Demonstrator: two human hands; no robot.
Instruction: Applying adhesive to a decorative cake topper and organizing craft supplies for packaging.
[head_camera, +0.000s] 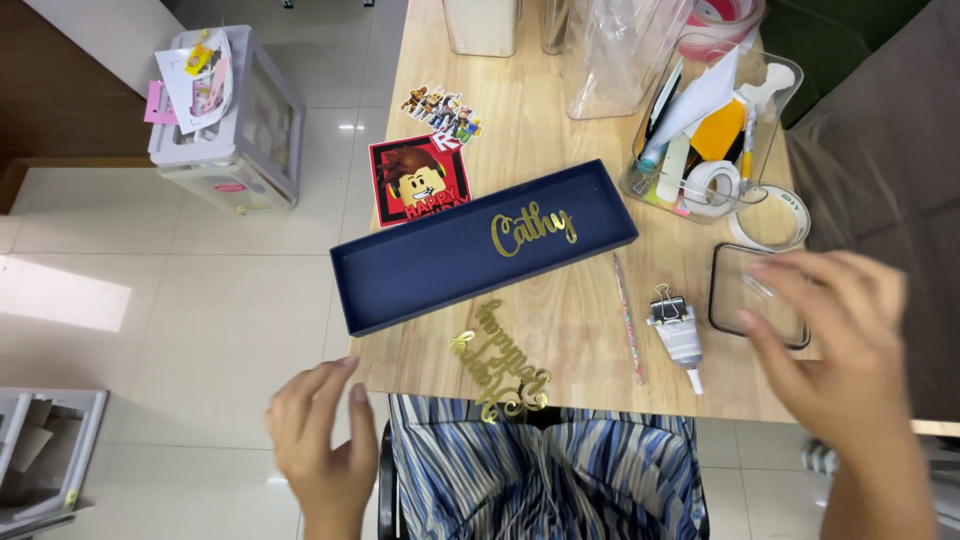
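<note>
Hands spread empty: right hand (835, 335) over clear lid (757, 296), left hand (318, 432) off-table near navy tray (420, 265).

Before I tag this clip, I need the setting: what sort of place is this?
Probably a home craft desk: a wooden table with a navy box lid, gold cake-topper lettering and a clear bin of tape and supplies.

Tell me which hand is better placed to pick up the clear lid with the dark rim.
Right. The right hand hovers with fingers spread over the clear lid at the table's right edge. The left hand hangs off the table's near left corner, beyond the navy tray.
</note>
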